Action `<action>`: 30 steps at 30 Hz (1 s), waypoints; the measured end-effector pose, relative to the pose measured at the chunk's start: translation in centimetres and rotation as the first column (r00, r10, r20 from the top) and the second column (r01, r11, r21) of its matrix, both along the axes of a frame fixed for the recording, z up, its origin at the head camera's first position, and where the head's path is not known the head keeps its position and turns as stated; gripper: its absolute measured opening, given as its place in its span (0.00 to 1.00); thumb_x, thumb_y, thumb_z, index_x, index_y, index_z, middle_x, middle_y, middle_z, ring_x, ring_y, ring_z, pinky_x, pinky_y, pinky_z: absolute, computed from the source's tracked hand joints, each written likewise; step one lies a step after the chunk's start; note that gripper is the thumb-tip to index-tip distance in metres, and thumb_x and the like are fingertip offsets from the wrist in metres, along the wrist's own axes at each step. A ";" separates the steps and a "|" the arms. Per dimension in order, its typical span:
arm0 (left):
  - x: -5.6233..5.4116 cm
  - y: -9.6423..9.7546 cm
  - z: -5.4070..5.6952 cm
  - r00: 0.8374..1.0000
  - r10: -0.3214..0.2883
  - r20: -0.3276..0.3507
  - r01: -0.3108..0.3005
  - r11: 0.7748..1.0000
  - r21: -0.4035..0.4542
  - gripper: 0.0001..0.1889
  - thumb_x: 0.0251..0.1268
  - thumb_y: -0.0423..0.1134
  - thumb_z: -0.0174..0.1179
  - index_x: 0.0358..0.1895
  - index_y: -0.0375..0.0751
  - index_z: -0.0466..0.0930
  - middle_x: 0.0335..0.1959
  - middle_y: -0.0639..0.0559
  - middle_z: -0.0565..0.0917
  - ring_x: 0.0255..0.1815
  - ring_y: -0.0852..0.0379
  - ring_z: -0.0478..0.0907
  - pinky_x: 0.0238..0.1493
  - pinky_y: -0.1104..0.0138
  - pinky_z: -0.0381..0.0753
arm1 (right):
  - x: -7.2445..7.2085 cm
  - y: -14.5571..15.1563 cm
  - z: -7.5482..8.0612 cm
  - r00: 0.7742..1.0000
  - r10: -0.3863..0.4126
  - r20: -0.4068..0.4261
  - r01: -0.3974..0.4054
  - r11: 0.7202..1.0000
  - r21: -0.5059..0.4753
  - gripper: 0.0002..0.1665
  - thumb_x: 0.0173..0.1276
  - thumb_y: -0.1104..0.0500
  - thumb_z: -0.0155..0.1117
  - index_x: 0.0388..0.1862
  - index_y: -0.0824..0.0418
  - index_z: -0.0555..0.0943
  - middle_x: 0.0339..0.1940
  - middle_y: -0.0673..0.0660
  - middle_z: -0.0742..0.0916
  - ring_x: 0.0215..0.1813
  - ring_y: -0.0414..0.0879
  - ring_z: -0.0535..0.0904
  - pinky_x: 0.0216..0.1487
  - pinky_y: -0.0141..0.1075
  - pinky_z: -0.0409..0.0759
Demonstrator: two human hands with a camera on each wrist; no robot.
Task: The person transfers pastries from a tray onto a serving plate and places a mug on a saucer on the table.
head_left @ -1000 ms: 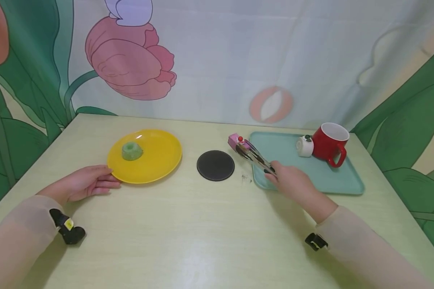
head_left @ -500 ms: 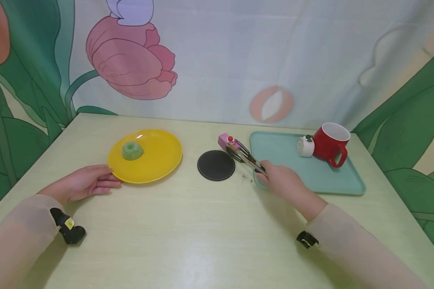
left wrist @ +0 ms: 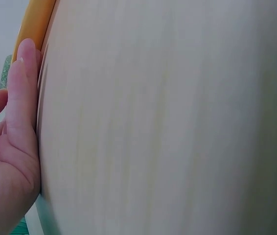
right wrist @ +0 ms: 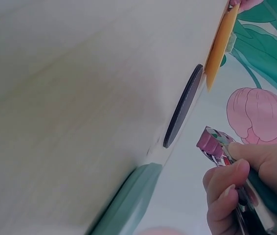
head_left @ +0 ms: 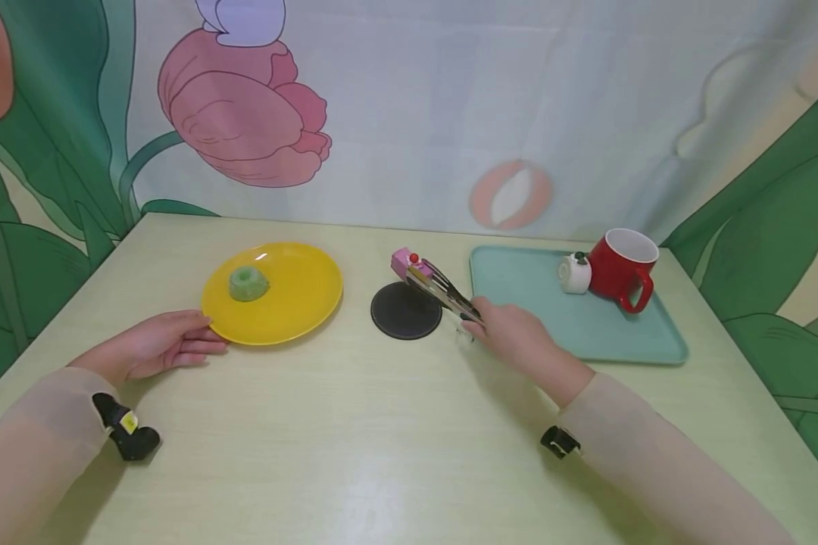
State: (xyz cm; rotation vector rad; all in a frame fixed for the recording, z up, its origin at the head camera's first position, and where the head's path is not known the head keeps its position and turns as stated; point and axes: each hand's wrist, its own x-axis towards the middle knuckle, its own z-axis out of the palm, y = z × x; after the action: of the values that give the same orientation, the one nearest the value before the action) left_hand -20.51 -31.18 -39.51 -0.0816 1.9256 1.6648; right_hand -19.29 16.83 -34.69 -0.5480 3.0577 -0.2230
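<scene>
My right hand (head_left: 518, 337) grips metal tongs (head_left: 443, 291), whose far ends hold a small pink cake piece (head_left: 402, 263) with a red ball on top. In the right wrist view the pink cake (right wrist: 210, 142) is lifted off the table, with fingers and thumb wrapped round the tong handles (right wrist: 263, 196). In the head view the cake overlaps the back of a round black coaster (head_left: 406, 312). At the left, my left hand (head_left: 167, 344) pinches the near-left rim of a yellow plate (head_left: 300, 303). On that plate sits a green ring-shaped cake (head_left: 248, 284).
A pale green tray (head_left: 518, 265) lies at the right, bearing a red mug (head_left: 620, 265) and a white roll cake (head_left: 575, 274) beside it. Behind the light wooden table (head_left: 354, 439) hangs a printed flower curtain (head_left: 409, 113).
My right hand has moved left with the tongs, carrying the pink cake from beside the tray to over the coaster's back edge. The left hand and plate stay put.
</scene>
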 end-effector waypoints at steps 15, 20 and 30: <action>-0.1 -0.2 -0.1 1.000 -0.014 0.004 0.014 1.000 0.011 0.29 0.76 0.45 0.37 0.71 0.30 0.43 0.45 0.50 0.83 0.48 0.56 0.81 0.51 0.64 0.77 | -0.1 -2.4 0.3 0.998 0.061 -0.019 -0.061 0.998 -0.005 0.15 0.71 0.49 0.53 0.40 0.61 0.69 0.18 0.55 0.75 0.22 0.51 0.75 0.20 0.44 0.74; -0.1 -0.2 -0.1 1.000 -0.010 0.012 0.009 1.000 0.019 0.29 0.77 0.44 0.36 0.71 0.30 0.42 0.44 0.51 0.83 0.47 0.56 0.81 0.50 0.64 0.77 | -0.2 -2.9 0.2 0.998 0.064 -0.010 -0.064 0.998 0.000 0.15 0.71 0.49 0.52 0.41 0.60 0.69 0.19 0.54 0.75 0.22 0.51 0.74 0.20 0.43 0.73; -0.2 -0.2 -0.2 1.000 -0.024 0.004 0.024 0.999 0.035 0.30 0.76 0.45 0.37 0.71 0.29 0.41 0.44 0.51 0.83 0.47 0.56 0.81 0.50 0.64 0.78 | -0.6 -4.0 0.0 0.998 0.065 0.006 -0.065 0.997 0.030 0.19 0.72 0.48 0.50 0.49 0.62 0.69 0.20 0.56 0.77 0.23 0.51 0.76 0.21 0.44 0.74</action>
State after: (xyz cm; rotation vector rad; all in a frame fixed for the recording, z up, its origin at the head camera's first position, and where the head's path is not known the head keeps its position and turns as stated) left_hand -20.70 -31.40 -39.68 -0.0477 1.8865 1.6803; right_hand -19.89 12.81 -34.68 -0.6434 3.0272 -0.1755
